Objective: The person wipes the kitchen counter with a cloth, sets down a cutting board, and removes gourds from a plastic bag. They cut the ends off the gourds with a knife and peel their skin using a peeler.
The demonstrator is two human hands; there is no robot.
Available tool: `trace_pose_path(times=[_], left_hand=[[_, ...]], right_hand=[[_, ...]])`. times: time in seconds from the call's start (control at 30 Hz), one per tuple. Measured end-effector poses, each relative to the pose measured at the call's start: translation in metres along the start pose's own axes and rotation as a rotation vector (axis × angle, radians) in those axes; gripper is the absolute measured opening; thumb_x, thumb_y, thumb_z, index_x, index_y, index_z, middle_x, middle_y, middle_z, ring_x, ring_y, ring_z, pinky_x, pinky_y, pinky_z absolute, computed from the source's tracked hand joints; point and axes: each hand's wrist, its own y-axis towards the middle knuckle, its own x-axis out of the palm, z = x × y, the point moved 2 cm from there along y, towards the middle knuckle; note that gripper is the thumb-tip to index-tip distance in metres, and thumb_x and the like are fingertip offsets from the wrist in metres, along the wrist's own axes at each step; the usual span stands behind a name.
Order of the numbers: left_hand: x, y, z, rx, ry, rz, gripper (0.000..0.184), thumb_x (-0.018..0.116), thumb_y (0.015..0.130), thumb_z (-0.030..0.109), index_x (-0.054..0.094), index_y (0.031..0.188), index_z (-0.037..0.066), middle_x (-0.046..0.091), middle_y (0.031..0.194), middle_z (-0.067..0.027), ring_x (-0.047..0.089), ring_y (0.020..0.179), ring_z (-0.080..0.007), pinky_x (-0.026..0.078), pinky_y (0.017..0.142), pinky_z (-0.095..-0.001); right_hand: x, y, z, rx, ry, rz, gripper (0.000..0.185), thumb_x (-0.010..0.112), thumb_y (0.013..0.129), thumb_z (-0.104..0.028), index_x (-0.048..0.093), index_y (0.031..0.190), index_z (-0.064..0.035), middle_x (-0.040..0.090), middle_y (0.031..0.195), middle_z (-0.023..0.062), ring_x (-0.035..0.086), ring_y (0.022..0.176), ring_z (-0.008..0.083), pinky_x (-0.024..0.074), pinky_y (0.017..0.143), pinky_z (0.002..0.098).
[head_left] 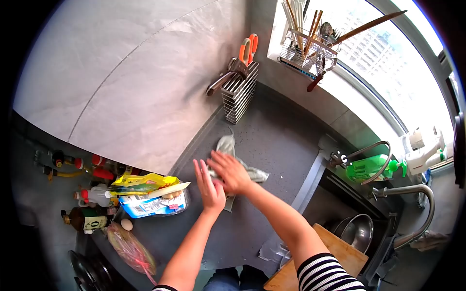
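A crumpled pale grey-green cloth (226,145) lies on the dark grey counter (272,126). My right hand (228,170) rests on the cloth with its fingers stretched out, covering the cloth's middle. Just to its left, my left hand (210,188) is held on edge, fingers straight and pointing away from me, beside the cloth and close to my right hand. Nothing shows in the left palm. Cloth ends stick out beyond and to the right of my right hand.
Food packages (150,204), an egg (126,224), a bagged item (130,247) and bottles stand at left. A knife rack (240,92) is at the back. A sink holds a metal bowl (357,233); a wooden board (340,250) lies across its near edge.
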Motion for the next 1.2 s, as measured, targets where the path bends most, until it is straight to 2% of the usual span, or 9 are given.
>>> trace_pose_path(times=[0.13,0.23,0.3,0.37,0.47,0.8,0.9,1.1,1.2], left_hand=[[-0.008,-0.022,0.025,0.029,-0.109,-0.148,0.076,0.044,0.075,0.001,0.024,0.147,-0.005,0.018,0.153,-0.0294,0.019,0.142,-0.0457,0.018,0.116,-0.0499],[-0.006,-0.029,0.049,0.078,-0.147,-0.26,0.078,0.045,0.071,-0.002,0.026,0.147,-0.005,0.02,0.153,-0.0279,0.019,0.142,-0.0449,0.019,0.117,-0.0497],[-0.004,-0.03,0.055,0.122,-0.147,-0.294,0.078,0.045,0.071,-0.004,0.027,0.147,-0.004,0.021,0.153,-0.0277,0.019,0.142,-0.0449,0.02,0.116,-0.0495],[0.002,-0.031,0.062,0.122,-0.164,-0.298,0.078,0.048,0.072,-0.008,0.028,0.147,-0.003,0.022,0.153,-0.0258,0.022,0.143,-0.042,0.022,0.116,-0.0436],[0.011,-0.037,0.072,0.149,-0.18,-0.313,0.077,0.05,0.074,-0.008,0.028,0.147,-0.002,0.024,0.153,-0.0242,0.025,0.142,-0.0399,0.024,0.116,-0.0429],[-0.003,-0.077,0.093,0.145,-0.224,-0.354,0.078,0.052,0.075,-0.007,0.029,0.148,0.003,0.025,0.154,-0.0221,0.025,0.142,-0.0387,0.025,0.115,-0.0424],[-0.013,-0.088,0.1,0.154,-0.228,-0.364,0.079,0.052,0.074,-0.008,0.029,0.149,0.004,0.025,0.154,-0.0219,0.026,0.142,-0.0384,0.025,0.115,-0.0422],[-0.053,-0.102,0.101,0.107,-0.221,-0.323,0.078,0.052,0.075,-0.008,0.029,0.149,0.004,0.026,0.153,-0.0225,0.027,0.142,-0.0386,0.026,0.115,-0.042],[-0.08,-0.12,0.085,0.044,-0.157,-0.281,0.077,0.052,0.076,-0.008,0.029,0.149,0.004,0.026,0.153,-0.023,0.027,0.141,-0.0386,0.026,0.115,-0.0417]], right_hand=[[-0.024,-0.066,-0.025,0.111,0.303,-0.016,0.043,0.061,0.068,0.002,0.064,0.111,-0.0053,0.063,0.12,0.0136,0.06,0.112,0.032,0.0498,0.091,0.0387],[-0.078,-0.121,-0.003,0.3,0.27,0.29,0.051,0.057,0.066,0.01,0.064,0.112,-0.0084,0.063,0.117,0.0147,0.061,0.111,0.0306,0.0507,0.09,0.0355],[-0.129,-0.157,0.035,0.482,0.25,0.466,0.051,0.06,0.067,0.007,0.064,0.115,-0.0088,0.061,0.121,0.0166,0.059,0.112,0.0364,0.0491,0.093,0.0389],[-0.168,-0.178,0.055,0.599,-0.163,0.496,0.05,0.063,0.074,0.0,0.062,0.122,-0.0122,0.055,0.13,0.0186,0.053,0.119,0.038,0.0453,0.099,0.0424],[-0.149,-0.211,0.089,0.68,-0.287,0.228,0.053,0.064,0.085,-0.019,0.051,0.137,-0.017,0.041,0.145,0.0211,0.038,0.133,0.041,0.0342,0.109,0.0454],[-0.063,-0.259,-0.094,0.885,-0.319,0.205,0.072,0.06,0.086,-0.009,0.025,0.148,-0.0045,0.025,0.149,0.0322,0.033,0.133,0.0497,0.0325,0.109,0.0489],[-0.047,-0.27,-0.134,0.869,-0.294,0.176,0.073,0.059,0.085,-0.009,0.023,0.149,-0.004,0.023,0.149,0.0323,0.032,0.133,0.0512,0.0316,0.109,0.0502],[-0.059,-0.291,-0.165,0.765,0.061,0.253,0.04,0.06,0.083,-0.001,0.061,0.122,-0.0113,0.051,0.134,0.0241,0.057,0.112,0.04,0.0499,0.092,0.0403],[-0.041,-0.28,-0.186,0.733,0.01,0.273,0.052,0.062,0.082,-0.005,0.052,0.132,-0.01,0.042,0.142,0.0251,0.046,0.126,0.0424,0.0408,0.103,0.044]])
